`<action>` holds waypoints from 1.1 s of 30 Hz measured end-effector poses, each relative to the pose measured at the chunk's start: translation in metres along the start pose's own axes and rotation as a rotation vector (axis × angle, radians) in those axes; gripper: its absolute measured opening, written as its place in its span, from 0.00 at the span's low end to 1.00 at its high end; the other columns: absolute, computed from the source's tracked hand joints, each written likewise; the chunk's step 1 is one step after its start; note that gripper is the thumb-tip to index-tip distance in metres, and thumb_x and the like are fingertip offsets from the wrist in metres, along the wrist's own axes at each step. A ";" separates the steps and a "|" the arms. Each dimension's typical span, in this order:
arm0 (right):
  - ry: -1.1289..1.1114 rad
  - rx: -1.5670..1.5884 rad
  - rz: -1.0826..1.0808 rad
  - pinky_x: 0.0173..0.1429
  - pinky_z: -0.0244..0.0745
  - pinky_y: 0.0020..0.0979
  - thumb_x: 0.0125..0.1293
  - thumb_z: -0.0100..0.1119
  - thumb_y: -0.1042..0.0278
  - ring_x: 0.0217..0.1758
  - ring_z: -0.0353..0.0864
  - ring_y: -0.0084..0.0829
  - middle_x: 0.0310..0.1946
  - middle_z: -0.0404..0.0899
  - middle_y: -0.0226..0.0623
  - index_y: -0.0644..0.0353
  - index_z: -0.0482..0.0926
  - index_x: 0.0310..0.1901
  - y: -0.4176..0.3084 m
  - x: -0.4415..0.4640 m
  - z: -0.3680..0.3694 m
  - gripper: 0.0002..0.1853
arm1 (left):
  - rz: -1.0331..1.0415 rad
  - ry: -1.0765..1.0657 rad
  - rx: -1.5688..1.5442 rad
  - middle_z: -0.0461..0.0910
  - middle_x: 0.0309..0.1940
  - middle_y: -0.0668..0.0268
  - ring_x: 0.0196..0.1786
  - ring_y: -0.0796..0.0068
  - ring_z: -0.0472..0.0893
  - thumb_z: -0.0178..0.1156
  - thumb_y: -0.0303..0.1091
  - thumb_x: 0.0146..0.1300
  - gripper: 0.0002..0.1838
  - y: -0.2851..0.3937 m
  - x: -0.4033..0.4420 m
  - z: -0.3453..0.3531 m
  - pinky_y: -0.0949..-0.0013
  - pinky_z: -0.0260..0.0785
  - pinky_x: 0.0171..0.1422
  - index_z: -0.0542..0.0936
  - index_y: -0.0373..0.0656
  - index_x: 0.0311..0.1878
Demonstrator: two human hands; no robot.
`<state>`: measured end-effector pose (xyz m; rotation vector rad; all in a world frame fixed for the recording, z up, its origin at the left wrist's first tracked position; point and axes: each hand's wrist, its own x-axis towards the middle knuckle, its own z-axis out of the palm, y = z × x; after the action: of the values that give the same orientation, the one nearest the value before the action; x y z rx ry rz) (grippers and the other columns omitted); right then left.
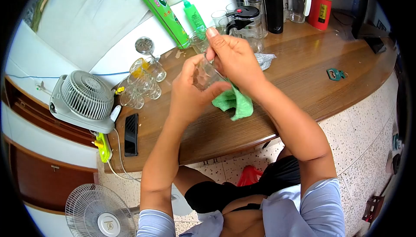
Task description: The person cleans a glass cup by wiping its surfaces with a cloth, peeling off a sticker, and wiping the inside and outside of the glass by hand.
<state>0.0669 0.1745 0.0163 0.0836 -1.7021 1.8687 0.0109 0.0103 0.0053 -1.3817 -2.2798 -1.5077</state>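
Note:
My left hand is wrapped round a clear glass, holding it above the wooden table. At the rim of that glass is my right hand, its fingers pinched together. A green cloth hangs below my right hand, beside the glass; the fingers hide where it is gripped. Behind the hands, more clear glasses stand near a glass pot with a black lid. A crumpled silvery piece lies just right of my right hand.
On the wooden table are a phone, glasses at the left, a grey fan, a tall green can, a green bottle, a black flask, a red tin and a teal opener.

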 end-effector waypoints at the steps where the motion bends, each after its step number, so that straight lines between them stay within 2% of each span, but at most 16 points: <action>1: -0.002 -0.027 0.030 0.42 0.71 0.28 0.83 0.57 0.47 0.33 0.73 0.22 0.27 0.77 0.27 0.63 0.84 0.37 -0.003 0.001 -0.002 0.25 | 0.072 -0.003 0.181 0.83 0.44 0.72 0.40 0.85 0.81 0.83 0.51 0.59 0.40 0.003 -0.001 -0.001 0.79 0.74 0.40 0.76 0.39 0.67; 4: -0.017 0.078 -0.049 0.46 0.70 0.29 0.79 0.57 0.56 0.43 0.76 0.22 0.38 0.79 0.33 0.63 0.83 0.50 0.000 0.001 -0.001 0.17 | 0.221 0.056 0.265 0.82 0.44 0.73 0.40 0.84 0.80 0.86 0.48 0.56 0.45 -0.002 0.000 0.004 0.77 0.76 0.44 0.74 0.37 0.71; 7: -0.162 0.181 0.044 0.52 0.72 0.29 0.72 0.59 0.66 0.50 0.76 0.25 0.45 0.80 0.38 0.63 0.80 0.59 -0.001 0.002 -0.009 0.18 | -0.016 0.075 -0.024 0.86 0.46 0.64 0.44 0.77 0.84 0.86 0.54 0.53 0.45 -0.010 0.002 0.005 0.70 0.78 0.48 0.77 0.39 0.67; 10: -0.114 -0.024 -0.064 0.55 0.74 0.30 0.69 0.63 0.72 0.52 0.79 0.29 0.45 0.82 0.39 0.63 0.80 0.60 0.008 0.005 -0.008 0.19 | -0.134 0.008 -0.106 0.87 0.47 0.65 0.46 0.79 0.84 0.85 0.54 0.55 0.44 -0.013 0.004 -0.001 0.70 0.78 0.51 0.77 0.39 0.67; 13: -0.020 -0.225 -0.043 0.56 0.77 0.32 0.65 0.67 0.78 0.51 0.82 0.32 0.47 0.83 0.41 0.63 0.80 0.61 0.006 0.001 -0.004 0.21 | -0.182 -0.050 -0.111 0.87 0.49 0.67 0.49 0.79 0.84 0.84 0.54 0.58 0.43 -0.014 0.004 -0.003 0.71 0.78 0.55 0.76 0.39 0.68; 16: 0.017 -0.095 -0.017 0.54 0.80 0.34 0.63 0.71 0.77 0.48 0.84 0.31 0.46 0.85 0.40 0.63 0.84 0.54 0.009 0.002 0.002 0.17 | -0.156 -0.031 -0.266 0.86 0.46 0.71 0.45 0.81 0.84 0.82 0.54 0.61 0.41 -0.016 0.006 0.001 0.74 0.79 0.46 0.76 0.40 0.68; 19: 0.041 -0.250 -0.142 0.51 0.82 0.34 0.61 0.75 0.76 0.43 0.86 0.29 0.41 0.90 0.38 0.63 0.89 0.46 0.019 0.007 -0.001 0.11 | -0.281 -0.063 -0.418 0.84 0.44 0.72 0.39 0.84 0.82 0.80 0.52 0.64 0.38 -0.016 0.008 -0.006 0.78 0.75 0.34 0.76 0.41 0.68; 22: 0.012 -0.194 -0.058 0.48 0.83 0.34 0.59 0.77 0.74 0.38 0.88 0.28 0.34 0.91 0.37 0.63 0.91 0.42 0.018 0.005 0.000 0.09 | -0.241 -0.065 -0.423 0.84 0.44 0.71 0.36 0.87 0.80 0.79 0.52 0.65 0.36 -0.020 0.010 -0.008 0.80 0.70 0.27 0.76 0.41 0.67; 25: 0.058 -0.368 -0.175 0.45 0.84 0.32 0.59 0.77 0.74 0.36 0.89 0.28 0.32 0.92 0.37 0.63 0.92 0.45 0.013 0.003 -0.002 0.12 | -0.235 -0.081 -0.452 0.84 0.45 0.70 0.36 0.87 0.80 0.78 0.52 0.66 0.36 -0.020 0.011 -0.010 0.80 0.71 0.28 0.76 0.40 0.68; 28: 0.034 -0.432 -0.174 0.45 0.84 0.32 0.62 0.77 0.71 0.36 0.88 0.26 0.31 0.91 0.35 0.64 0.92 0.44 0.001 -0.001 -0.003 0.10 | -0.243 -0.113 -0.404 0.84 0.45 0.70 0.35 0.87 0.79 0.77 0.53 0.67 0.36 -0.019 0.012 -0.013 0.80 0.70 0.27 0.76 0.40 0.68; 31: -0.127 -0.164 0.042 0.46 0.84 0.32 0.69 0.72 0.67 0.37 0.87 0.24 0.34 0.92 0.35 0.66 0.91 0.47 0.011 0.004 -0.004 0.12 | -0.247 -0.113 -0.409 0.84 0.45 0.70 0.35 0.87 0.79 0.76 0.53 0.68 0.34 -0.016 0.011 -0.015 0.80 0.70 0.27 0.77 0.41 0.67; 33: -0.289 -0.061 0.101 0.50 0.83 0.32 0.73 0.68 0.67 0.41 0.87 0.24 0.39 0.92 0.37 0.67 0.90 0.50 0.009 0.004 -0.008 0.12 | -0.294 -0.125 -0.373 0.84 0.45 0.70 0.34 0.87 0.78 0.76 0.54 0.68 0.33 -0.016 0.011 -0.021 0.80 0.69 0.27 0.79 0.41 0.65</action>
<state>0.0619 0.1834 0.0087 0.2587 -1.9889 1.9509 -0.0151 -0.0002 0.0107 -1.2896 -2.4555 -2.0818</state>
